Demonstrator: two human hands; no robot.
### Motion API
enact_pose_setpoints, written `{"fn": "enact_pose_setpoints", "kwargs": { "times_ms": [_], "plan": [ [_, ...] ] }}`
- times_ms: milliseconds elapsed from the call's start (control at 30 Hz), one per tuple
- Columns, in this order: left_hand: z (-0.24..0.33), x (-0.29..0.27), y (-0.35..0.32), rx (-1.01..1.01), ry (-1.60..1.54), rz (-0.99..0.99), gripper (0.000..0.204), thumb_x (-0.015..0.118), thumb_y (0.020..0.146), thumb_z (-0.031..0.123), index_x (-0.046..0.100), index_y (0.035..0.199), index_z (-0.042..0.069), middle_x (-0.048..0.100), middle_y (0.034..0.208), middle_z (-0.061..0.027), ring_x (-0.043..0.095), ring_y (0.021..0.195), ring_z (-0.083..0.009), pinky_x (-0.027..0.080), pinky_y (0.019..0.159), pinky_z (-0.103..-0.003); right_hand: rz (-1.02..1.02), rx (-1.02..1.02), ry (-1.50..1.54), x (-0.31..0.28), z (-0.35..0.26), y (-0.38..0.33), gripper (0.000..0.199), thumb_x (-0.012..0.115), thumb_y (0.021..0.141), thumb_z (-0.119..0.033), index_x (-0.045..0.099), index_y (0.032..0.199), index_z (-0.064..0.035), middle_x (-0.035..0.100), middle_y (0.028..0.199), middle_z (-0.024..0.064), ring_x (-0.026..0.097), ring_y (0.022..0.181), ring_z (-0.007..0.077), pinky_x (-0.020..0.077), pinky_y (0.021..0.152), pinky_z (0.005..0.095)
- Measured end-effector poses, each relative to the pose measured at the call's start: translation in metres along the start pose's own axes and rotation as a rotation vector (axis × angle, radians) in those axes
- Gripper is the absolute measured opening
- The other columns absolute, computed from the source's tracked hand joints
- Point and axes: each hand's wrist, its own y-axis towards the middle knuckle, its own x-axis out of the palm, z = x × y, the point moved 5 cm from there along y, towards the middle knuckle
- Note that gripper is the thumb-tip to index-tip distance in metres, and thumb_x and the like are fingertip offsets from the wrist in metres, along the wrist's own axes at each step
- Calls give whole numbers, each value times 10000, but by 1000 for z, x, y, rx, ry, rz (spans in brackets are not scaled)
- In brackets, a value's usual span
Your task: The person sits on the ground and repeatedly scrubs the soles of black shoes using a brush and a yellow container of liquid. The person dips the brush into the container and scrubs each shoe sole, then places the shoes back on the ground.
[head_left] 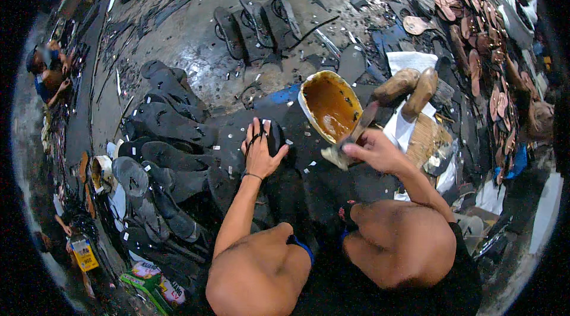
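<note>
One left hand (262, 154) and one right hand (380, 152), two in all, are seen on a workshop floor with two bare knees (255, 277), one open tub (304, 103), one brush-like tool (355, 133) and two wooden shoe lasts (420, 96). Dark sandals (257, 22) in the group ahead number three. The dark soles (178, 129) at left come to at least eight, overlap hiding the exact figure; tan soles (475, 75) at right exceed a dozen. Also pictured: one yellow container (84, 256), one dark wristband (253, 176) and at least one other person (53, 78).
</note>
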Motion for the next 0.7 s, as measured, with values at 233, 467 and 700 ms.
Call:
{"fn": "enact_pose_setpoints", "kwargs": {
  "times_ms": [233, 467, 700],
  "plan": [
    [22, -42, 28, -161, -2541, -522, 504, 369, 1051, 390, 600, 1291, 11, 671, 1232, -118, 676, 1084, -268, 560, 924, -402, 256, -811, 68, 51, -134, 71, 236, 751, 866, -56, 700, 1095, -38, 717, 1068, 65, 670, 999, 180, 517, 870, 318],
    [-9, -31, -5, -405, -1934, -34, 543, 329, 1045, 403, 542, 1349, 6, 625, 1288, -153, 639, 1146, -294, 543, 982, -431, 400, -721, -269, 39, -144, 95, 246, 761, 857, -127, 700, 1084, -54, 721, 1007, 139, 699, 900, 280, 538, 725, 374],
    [-22, -49, -1, -307, -1964, -44, 580, 309, 1042, 430, 514, 1383, 8, 608, 1303, -160, 624, 1143, -312, 517, 1001, -467, 383, -738, -278, 50, -140, 49, 219, 769, 869, -145, 701, 1051, -44, 730, 1013, 121, 699, 928, 268, 539, 816, 369]
  ]
}}
